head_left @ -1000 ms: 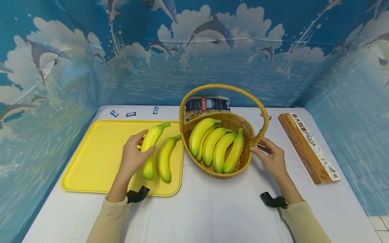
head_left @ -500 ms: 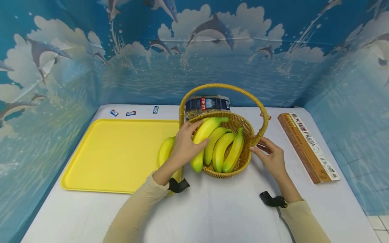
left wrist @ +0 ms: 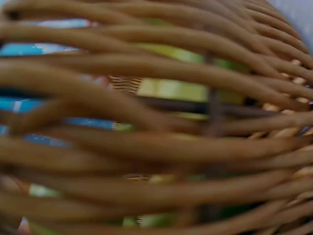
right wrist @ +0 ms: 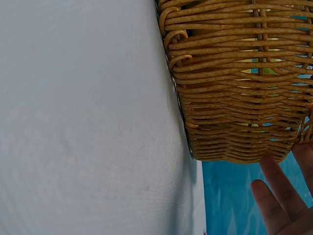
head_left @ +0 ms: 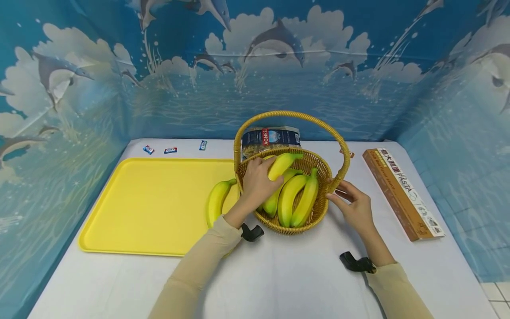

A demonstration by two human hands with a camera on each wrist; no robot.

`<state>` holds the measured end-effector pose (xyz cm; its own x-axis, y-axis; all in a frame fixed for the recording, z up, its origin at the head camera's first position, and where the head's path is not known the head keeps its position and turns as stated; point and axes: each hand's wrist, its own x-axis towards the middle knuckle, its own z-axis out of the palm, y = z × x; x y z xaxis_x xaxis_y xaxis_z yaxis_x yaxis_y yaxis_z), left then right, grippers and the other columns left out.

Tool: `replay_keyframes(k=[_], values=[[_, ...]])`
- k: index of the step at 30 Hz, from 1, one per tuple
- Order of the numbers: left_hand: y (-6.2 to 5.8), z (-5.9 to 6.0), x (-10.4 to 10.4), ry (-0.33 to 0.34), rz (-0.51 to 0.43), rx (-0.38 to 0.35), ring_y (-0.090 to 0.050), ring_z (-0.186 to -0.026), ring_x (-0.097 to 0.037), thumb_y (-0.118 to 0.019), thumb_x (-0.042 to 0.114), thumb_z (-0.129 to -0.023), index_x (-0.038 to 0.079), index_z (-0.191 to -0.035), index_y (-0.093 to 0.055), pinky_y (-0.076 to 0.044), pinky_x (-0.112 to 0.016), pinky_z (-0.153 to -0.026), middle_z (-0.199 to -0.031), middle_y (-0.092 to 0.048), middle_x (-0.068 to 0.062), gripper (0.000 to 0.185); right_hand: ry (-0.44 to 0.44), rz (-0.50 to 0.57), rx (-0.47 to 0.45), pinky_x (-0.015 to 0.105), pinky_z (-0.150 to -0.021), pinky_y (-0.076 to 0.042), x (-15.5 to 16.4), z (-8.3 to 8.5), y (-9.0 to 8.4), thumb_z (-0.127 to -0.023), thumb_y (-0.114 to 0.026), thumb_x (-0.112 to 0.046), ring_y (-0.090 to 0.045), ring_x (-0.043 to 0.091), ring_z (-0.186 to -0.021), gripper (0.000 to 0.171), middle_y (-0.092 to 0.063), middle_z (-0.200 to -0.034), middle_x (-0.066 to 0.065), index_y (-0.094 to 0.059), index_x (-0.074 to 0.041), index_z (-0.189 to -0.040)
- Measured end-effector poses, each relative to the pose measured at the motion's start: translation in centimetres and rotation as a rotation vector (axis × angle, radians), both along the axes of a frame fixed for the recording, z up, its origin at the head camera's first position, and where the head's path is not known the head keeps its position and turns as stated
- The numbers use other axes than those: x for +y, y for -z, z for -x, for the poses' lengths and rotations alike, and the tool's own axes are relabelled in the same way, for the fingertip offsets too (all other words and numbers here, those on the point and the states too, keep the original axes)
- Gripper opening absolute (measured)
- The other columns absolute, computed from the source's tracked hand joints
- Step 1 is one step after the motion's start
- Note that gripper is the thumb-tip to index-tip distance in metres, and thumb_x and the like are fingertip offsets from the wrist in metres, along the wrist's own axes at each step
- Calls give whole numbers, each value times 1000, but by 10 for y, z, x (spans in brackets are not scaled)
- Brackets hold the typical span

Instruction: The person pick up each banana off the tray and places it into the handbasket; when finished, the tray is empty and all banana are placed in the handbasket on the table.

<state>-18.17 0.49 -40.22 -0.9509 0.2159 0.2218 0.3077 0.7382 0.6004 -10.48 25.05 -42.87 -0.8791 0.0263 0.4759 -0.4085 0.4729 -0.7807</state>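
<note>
In the head view my left hand (head_left: 259,179) reaches over the left rim of the wicker basket (head_left: 290,231) and grips a yellow banana (head_left: 283,164), whose green stem points right. Several more bananas (head_left: 304,199) lie side by side in the basket; my fingers partly cover those on the left. My right hand (head_left: 356,206) holds the basket's right edge at the foot of its handle. Only blurred basket weave (left wrist: 146,142) fills the left wrist view. In the right wrist view, spread fingers (right wrist: 279,183) touch the basket's side. One banana (head_left: 217,199) lies on the yellow tray (head_left: 151,208).
A pasta bag (head_left: 271,137) stands behind the basket, under its tall handle (head_left: 292,114). At the right lies a long brown pasta box (head_left: 402,195). Several small wrapped pieces (head_left: 170,150) lie behind the tray. A dolphin-print curtain (head_left: 179,102) encloses the table's back and sides.
My left hand has carried a banana from the tray rightward into the basket, leaving one banana on the tray. My right hand stays at the basket's edge.
</note>
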Motion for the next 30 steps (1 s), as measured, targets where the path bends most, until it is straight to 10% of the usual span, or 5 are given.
replay_keyframes(k=[12,30], values=[[20,4,5,-42,152,189,-58,-100,-26,-79,30,-79,12,-121,-70,-48,-41,-86,-110,-64,-10,47,-1,-2,3,13,-90,-50,-1,0,0,-79,-72,12,-57,-14,-105,42,-66,-116,28,-62,11,-120],[18,0,4,-26,172,193,-55,-102,-24,-77,36,-81,16,-126,-67,-45,-38,-83,-114,-60,-7,49,3,-2,-8,13,-89,-50,-1,0,0,-80,-72,11,-57,-13,-105,42,-65,-117,29,-62,10,-121]])
